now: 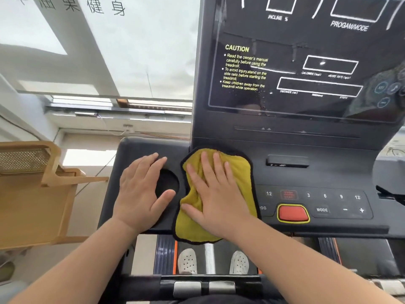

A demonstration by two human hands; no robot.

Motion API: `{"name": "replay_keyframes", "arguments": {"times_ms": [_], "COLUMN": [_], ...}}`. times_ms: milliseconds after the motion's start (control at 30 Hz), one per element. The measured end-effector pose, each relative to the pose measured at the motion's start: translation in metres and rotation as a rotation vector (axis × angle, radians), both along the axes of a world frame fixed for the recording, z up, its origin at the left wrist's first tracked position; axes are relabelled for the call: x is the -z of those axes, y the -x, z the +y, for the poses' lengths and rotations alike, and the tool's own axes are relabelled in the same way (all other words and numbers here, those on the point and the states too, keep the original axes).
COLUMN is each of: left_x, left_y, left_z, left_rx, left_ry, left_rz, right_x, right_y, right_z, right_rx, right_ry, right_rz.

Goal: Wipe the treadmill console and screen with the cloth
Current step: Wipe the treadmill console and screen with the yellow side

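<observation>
Our fingers on the right hand are spread wide and pressed flat on the yellow cloth, not pinching it. The cloth has a black edge. It lies on the dark console of the treadmill, just left of the buttons, and it touches the foot of the tall screen. Its bottom end hangs a little over the near edge of the console. The cloth is longer than it is wide, and its long way runs from us up toward the screen. The console is flat and dark grey, with number buttons, a MODE button and a big red button with a yellow ring. The screen stands up behind it and shows yellow CAUTION words and white boxes. Our left hand lies flat on the left part of the console, beside a round cup hole, with the fingers loosely apart and the thumb at the edge of the hole. It holds nothing. Both arms reach forward from the bottom, palms down. Below the console we see our two white shoes on the belt and a black handlebar with silver pads. To the left there is a wooden chair and a big bright window with some writing on it.
</observation>
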State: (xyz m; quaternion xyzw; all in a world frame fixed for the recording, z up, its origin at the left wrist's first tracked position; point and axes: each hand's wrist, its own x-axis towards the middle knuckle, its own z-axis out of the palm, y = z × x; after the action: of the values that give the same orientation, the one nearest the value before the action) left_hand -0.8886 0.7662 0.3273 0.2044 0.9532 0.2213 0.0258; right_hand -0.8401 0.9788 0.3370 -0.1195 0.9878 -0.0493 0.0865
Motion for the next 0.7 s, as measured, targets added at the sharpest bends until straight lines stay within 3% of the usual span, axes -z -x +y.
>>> {"name": "replay_keyframes", "arguments": {"times_ms": [167,300,467,600,700], "left_x": [0.0,0.0,0.0,0.001,0.0], "left_y": [0.0,-0.001,-0.001,-0.001,-0.002], "left_z": [0.001,0.002,0.002,0.001,0.001], "left_rx": [-0.027,-0.042,-0.057,-0.059,-0.054], "left_ry": [-0.018,0.0,0.001,-0.011,-0.012], "left_rz": [0.023,0.043,0.041,0.044,0.042], "right_x": [0.013,0.005,0.004,0.006,0.012], "right_y": [-0.055,-0.042,0.001,-0.002,-0.033], "right_z": [0.05,0.092,0.021,-0.019,0.002], "right_rx": [-0.227,0.017,0.214,0.019,-0.193], "right_ry": [-0.107,-0.173,-0.092,-0.017,-0.058], "right_rz": [0.044,0.042,0.061,0.01,0.031]}}
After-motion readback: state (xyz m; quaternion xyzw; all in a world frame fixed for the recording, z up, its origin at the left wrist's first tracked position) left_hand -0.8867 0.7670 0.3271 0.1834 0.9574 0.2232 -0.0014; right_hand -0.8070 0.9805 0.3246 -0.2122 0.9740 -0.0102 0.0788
